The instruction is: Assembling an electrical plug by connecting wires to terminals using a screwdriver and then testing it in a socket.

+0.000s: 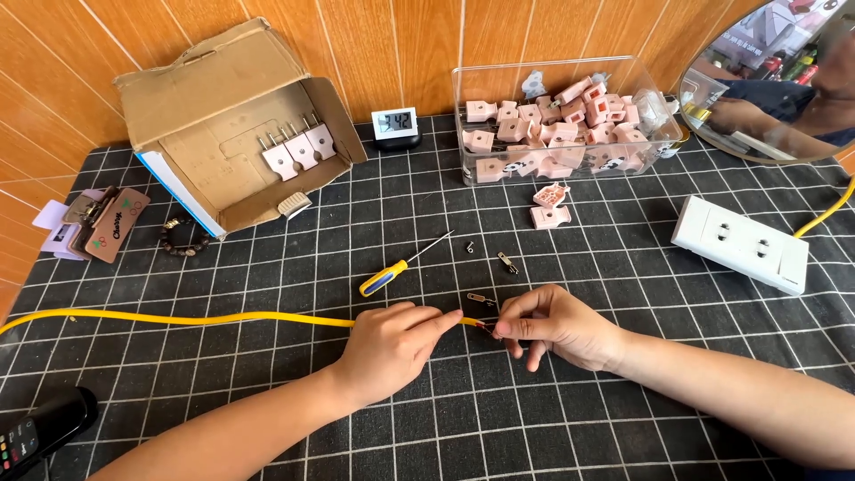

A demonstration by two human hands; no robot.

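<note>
Your left hand [392, 343] grips the yellow cable [178, 318]; your right hand [554, 325] pinches its stripped end. Beyond your right hand, a clear tub [472, 169] holds pink plug shells [557, 125]. Beyond your left hand, an open carton [223, 98] holds three plugs [298, 150].

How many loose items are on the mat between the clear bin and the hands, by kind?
Screwdriver: 1
Pink plug housings: 2
Small metal parts: 3, too small to identify further
Total: 6
Not counted: the yellow cable, held by the left hand and pinched at its stripped tip by the right hand.
</note>
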